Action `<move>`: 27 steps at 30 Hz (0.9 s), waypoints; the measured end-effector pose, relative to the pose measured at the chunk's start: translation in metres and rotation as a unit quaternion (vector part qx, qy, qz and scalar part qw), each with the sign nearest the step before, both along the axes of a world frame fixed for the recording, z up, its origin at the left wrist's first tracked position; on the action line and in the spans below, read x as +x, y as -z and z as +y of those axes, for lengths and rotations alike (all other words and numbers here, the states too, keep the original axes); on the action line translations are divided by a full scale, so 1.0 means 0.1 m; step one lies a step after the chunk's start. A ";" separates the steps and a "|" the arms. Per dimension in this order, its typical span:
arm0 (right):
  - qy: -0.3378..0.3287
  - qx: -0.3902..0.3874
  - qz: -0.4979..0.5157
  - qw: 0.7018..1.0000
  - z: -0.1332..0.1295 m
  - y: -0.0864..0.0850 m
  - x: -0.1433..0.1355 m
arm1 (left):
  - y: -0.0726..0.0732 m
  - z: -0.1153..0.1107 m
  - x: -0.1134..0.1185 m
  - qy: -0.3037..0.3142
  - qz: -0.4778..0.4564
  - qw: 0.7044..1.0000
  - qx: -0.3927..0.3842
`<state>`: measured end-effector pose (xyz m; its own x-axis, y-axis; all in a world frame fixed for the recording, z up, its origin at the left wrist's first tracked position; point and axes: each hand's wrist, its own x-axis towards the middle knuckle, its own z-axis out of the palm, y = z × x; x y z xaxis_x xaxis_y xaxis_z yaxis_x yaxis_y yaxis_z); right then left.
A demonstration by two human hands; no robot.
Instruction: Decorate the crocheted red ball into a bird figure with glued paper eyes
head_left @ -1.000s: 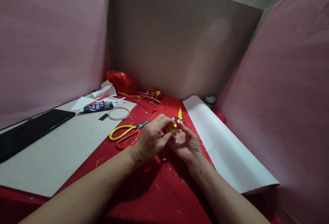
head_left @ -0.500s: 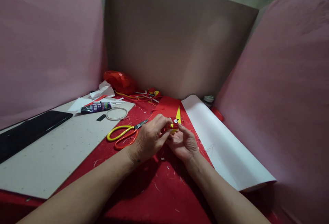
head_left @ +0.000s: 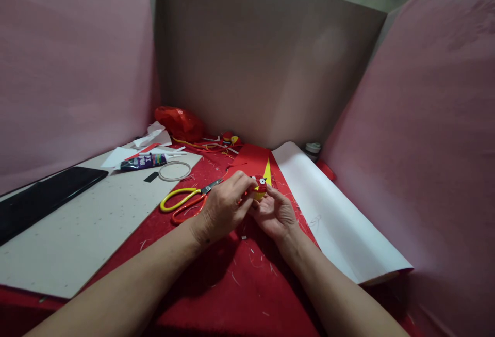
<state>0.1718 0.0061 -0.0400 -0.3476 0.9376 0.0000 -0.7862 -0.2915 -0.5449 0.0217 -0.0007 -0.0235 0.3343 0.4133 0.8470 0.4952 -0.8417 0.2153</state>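
Observation:
Between my two hands is a small red and yellow bird figure (head_left: 261, 186) with a white eye and a black eyebrow. My left hand (head_left: 228, 200) pinches its left side, thumb and forefinger closed near its yellow beak. From the right, my right hand (head_left: 276, 213) grips it with thumb and fingers; its underside is partly hidden by the fingers. Scissors (head_left: 185, 203) with one yellow and one orange handle lie on the red cloth (head_left: 216, 285), beside my left hand. Behind the figure, a pointed yellow piece (head_left: 268, 172) rests on red sheet material (head_left: 251, 156).
At left, a pale board (head_left: 69, 239) bears a black phone-like slab (head_left: 46, 197), a glue tube (head_left: 143, 162) and a ring (head_left: 175, 171). A white roll (head_left: 332, 213) lies at right. Farther back are a red plastic bag (head_left: 180, 123) and a lidded jar (head_left: 312, 150).
The bird figure has turned slightly in my fingers, so more of its face and yellow lower part shows. Both hands keep hold in nearly the same place.

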 end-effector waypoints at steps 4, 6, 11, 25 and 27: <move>0.000 0.000 -0.004 1.000 0.00 0.00 0.00 | 0.00 0.01 0.00 -0.001 0.009 1.000 -0.003; -0.001 0.002 -0.005 1.000 0.00 -0.01 -0.01 | 0.00 0.01 0.00 -0.002 0.011 1.000 -0.002; -0.011 0.008 0.003 1.000 0.00 0.00 0.00 | -0.01 0.00 0.00 -0.001 0.015 1.000 -0.005; -0.004 -0.007 0.012 1.000 0.02 0.02 0.00 | -0.02 -0.01 -0.01 -0.014 0.026 0.999 -0.015; -0.002 -0.007 0.012 1.000 0.02 0.02 0.01 | -0.01 -0.01 -0.01 -0.013 0.024 1.000 -0.013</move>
